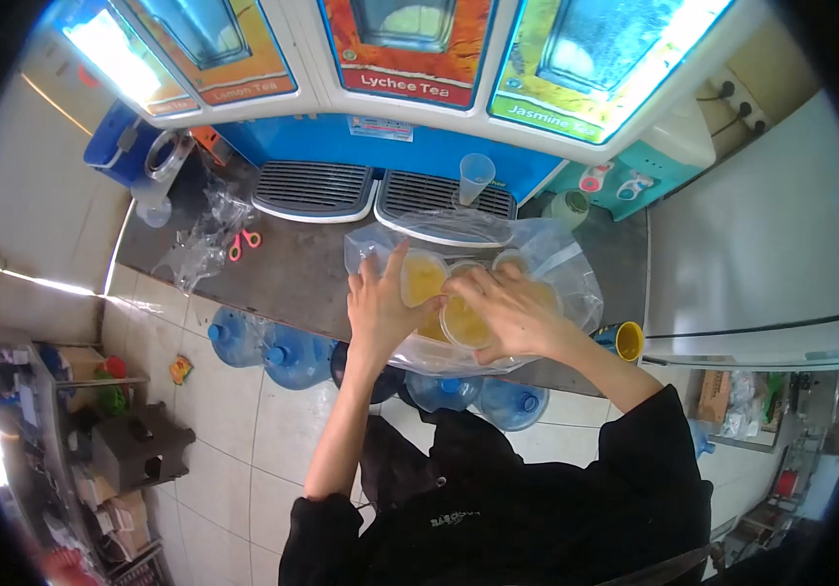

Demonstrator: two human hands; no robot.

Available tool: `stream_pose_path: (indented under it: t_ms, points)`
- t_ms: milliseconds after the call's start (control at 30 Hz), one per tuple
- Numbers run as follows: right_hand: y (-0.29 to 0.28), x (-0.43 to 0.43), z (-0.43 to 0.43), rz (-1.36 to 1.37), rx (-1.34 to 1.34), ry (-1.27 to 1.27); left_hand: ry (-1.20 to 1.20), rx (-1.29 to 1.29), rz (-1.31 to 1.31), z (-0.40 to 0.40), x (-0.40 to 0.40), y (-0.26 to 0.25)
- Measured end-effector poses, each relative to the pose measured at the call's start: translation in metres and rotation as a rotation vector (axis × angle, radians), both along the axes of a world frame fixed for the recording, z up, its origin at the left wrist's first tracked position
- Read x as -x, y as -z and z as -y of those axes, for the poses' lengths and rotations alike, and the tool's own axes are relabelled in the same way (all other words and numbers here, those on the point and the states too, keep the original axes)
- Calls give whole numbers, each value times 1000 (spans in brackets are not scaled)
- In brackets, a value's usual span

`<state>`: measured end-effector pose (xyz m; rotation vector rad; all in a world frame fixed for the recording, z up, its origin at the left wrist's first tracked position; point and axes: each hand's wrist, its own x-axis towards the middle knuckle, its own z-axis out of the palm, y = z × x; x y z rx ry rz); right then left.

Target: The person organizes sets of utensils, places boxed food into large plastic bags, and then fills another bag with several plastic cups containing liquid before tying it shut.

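Note:
Several clear plastic cups of yellow content stand close together inside a clear plastic bag (559, 256) on the dark counter. My right hand (515, 311) reaches over the front cup (463, 322), its fingers at the far rim and its thumb at the near side, gripping it. My left hand (379, 297) has its fingers spread at the left edge of the group, against the left cup (423, 278). Its thumb points toward the front cup. Part of the cups on the right is hidden under my right hand.
A drink dispenser (405, 88) with drip trays (313, 190) stands behind, an empty clear cup (476, 176) on one tray. Scissors (244, 243) and crumpled plastic (207, 234) lie left. A yellow mug (621, 340) is at the right edge. Blue water jugs (298, 359) stand below.

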<state>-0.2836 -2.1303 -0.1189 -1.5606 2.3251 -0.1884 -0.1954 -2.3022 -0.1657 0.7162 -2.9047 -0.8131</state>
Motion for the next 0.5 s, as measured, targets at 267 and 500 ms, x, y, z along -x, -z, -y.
stream_pose_path:
  t_ms: [267,500]
  points:
    - [22,8,-22,128,80,-56,578,-398,85,32,41,11]
    - [3,21,-68,279,-171,392,633,-368,-34,31,49,17]
